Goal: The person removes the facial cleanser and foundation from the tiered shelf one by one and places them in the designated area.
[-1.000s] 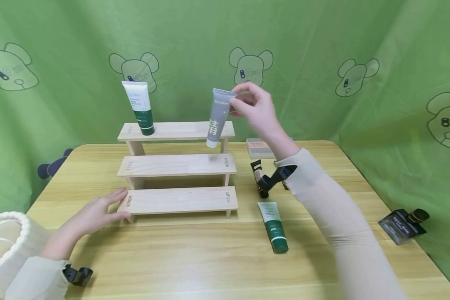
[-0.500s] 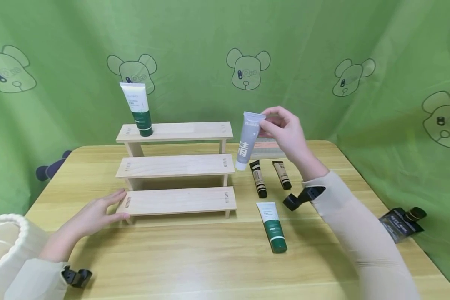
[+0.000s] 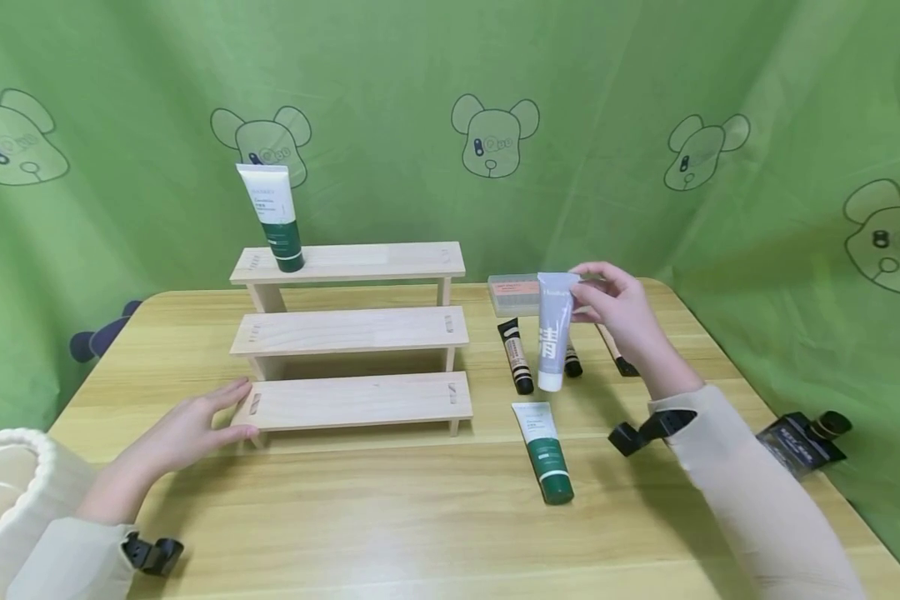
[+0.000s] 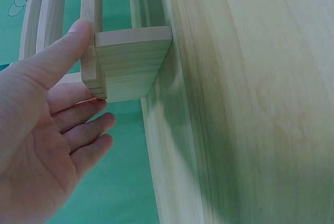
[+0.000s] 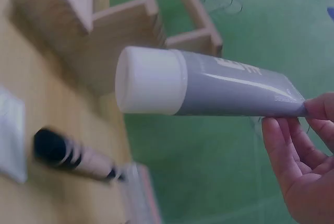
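Observation:
The right hand (image 3: pixel 617 310) pinches a grey squeeze tube (image 3: pixel 552 325) by its flat crimped end, thumb on one side and fingers on the other. Its white cap (image 5: pixel 151 80) points down, and the tube hangs over the right part of the table in the head view. At the left end of a three-tier wooden display shelf (image 3: pixel 360 400), the left hand (image 3: pixel 191 433) holds the lowest board between thumb and fingers; the left wrist view shows the thumb (image 4: pixel 78 33) against the board. A white-and-green tube (image 3: pixel 273 212) stands cap down on the top tier's left.
Another white-and-green tube (image 3: pixel 543 454) lies on the table (image 3: pixel 390 517). Small black-and-beige tubes (image 3: pixel 516 357) and a clear flat box (image 3: pixel 512 293) lie behind it. At the right edge is a dark bottle (image 3: pixel 802 442); at the left, a white ruffled lampshade-like object (image 3: pixel 52 479).
The right hand has carried the grey tube from over the shelf's upper right, moving right and down to above the small tubes. The left hand stays on the shelf's end.

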The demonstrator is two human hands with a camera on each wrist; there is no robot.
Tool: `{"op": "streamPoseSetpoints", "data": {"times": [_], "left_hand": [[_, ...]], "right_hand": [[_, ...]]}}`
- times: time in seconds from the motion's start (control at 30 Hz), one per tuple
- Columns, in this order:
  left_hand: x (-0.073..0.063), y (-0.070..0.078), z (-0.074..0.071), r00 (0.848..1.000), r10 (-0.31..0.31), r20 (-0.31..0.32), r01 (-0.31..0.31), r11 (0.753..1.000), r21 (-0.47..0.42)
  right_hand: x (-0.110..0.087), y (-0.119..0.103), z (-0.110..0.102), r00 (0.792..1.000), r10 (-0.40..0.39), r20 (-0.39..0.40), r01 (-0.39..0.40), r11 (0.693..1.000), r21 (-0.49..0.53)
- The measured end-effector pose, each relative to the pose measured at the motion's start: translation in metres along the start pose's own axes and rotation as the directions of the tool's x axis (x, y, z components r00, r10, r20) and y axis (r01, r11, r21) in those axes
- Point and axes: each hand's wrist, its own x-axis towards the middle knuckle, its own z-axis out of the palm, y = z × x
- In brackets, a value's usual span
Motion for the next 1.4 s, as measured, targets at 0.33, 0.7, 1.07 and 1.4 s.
{"op": "streamPoseSetpoints", "data": {"times": [0.33, 0.7, 1.07, 1.4], "left_hand": [[-0.001, 0.000, 0.000, 1.000, 0.001, -0.001, -0.001, 1.000, 0.004], [-0.002, 0.000, 0.001, 1.000, 0.008, -0.006, -0.008, 1.000, 0.008], [0.000, -0.002, 0.000, 1.000, 0.012, -0.001, -0.012, 1.000, 0.001], [0.001, -0.001, 0.000, 1.000, 0.013, 0.001, -0.013, 1.000, 0.006]], "right_hand": [[-0.025, 0.042, -0.042, 0.989, 0.146, 0.008, -0.140, 0.965, -0.223], [-0.047, 0.082, -0.066, 0.926, 0.357, 0.121, -0.307, 0.900, -0.308], [-0.055, 0.099, -0.069, 0.869, 0.472, 0.150, -0.391, 0.841, -0.374], [-0.053, 0.106, -0.075, 0.842, 0.510, 0.176, -0.416, 0.822, -0.389]]}}
